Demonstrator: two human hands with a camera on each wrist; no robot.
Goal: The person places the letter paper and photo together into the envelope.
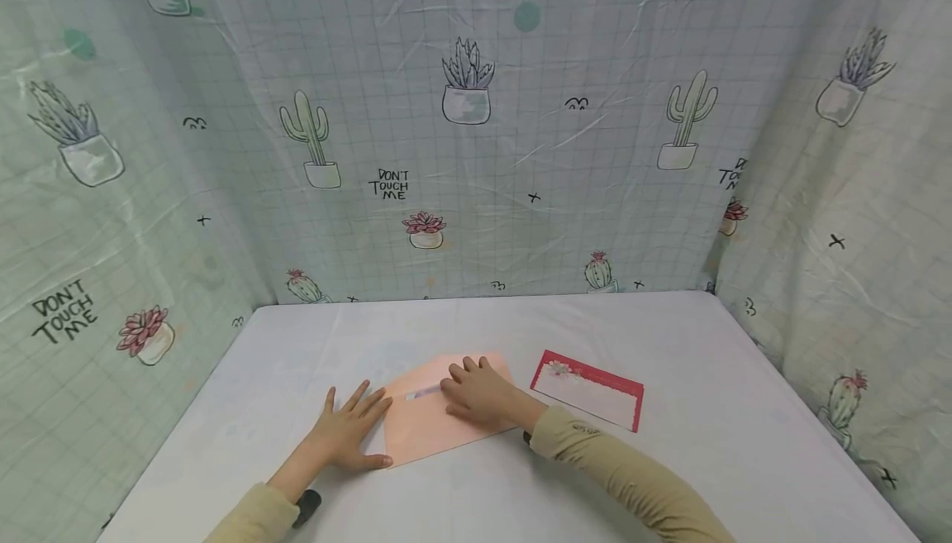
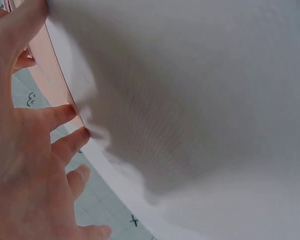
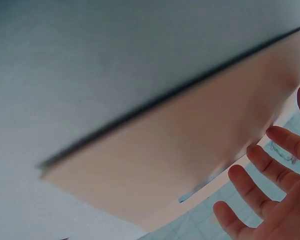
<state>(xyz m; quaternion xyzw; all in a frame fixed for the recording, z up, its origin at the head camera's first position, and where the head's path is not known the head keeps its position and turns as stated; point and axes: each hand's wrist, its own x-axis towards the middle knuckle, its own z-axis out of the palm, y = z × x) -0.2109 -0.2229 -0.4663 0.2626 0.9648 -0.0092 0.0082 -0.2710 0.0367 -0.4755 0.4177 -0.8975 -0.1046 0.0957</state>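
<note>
A peach envelope (image 1: 424,431) lies on the white table, its pointed flap side facing the back. Along the flap line runs a thin bluish strip (image 1: 422,392), partly covered by my right hand (image 1: 479,397). That hand lies over the envelope's right half, fingertips on the paper near the strip; the right wrist view shows its fingers spread and slightly bent. At the envelope's left edge my left hand (image 1: 345,434) rests with fingers spread. Its thumb touches the front left corner, and some fingertips meet the edge in the left wrist view.
To the right of the envelope lies a red-bordered white card (image 1: 591,392) with a flower decoration. The white table (image 1: 357,336) ends at a hanging sheet (image 1: 521,154) printed with cacti, which also runs along both sides.
</note>
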